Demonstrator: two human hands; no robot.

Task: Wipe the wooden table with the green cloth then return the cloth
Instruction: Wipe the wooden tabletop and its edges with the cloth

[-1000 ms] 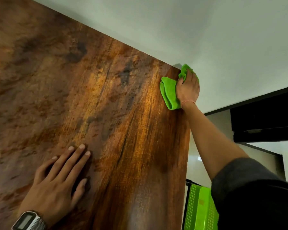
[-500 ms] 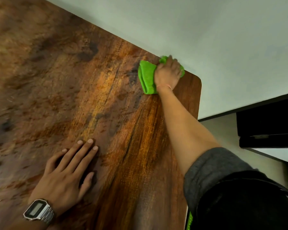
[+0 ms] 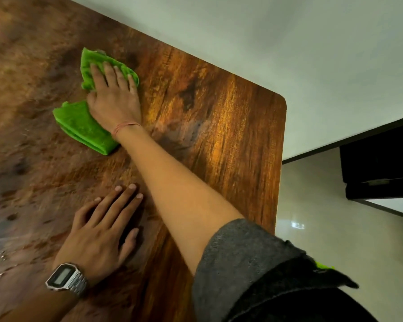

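We're looking down at the wooden counter [image 3: 219, 117] against a pale wall, and our right hand [image 3: 113, 98] is pressing flat, fingers spread, on the folded green cloth [image 3: 84, 126] out toward the far side. Our left hand [image 3: 98, 233] is lying open on the wood nearer us, bracing, holding nothing. With only palm pressure on it, the cloth could be bunching or slipping free, leaving streaks.

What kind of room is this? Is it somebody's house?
Probably a room in a home or office, though I can't be sure. There's a wooden table against a plain pale wall, a shiny tiled floor, and dark furniture beside it.
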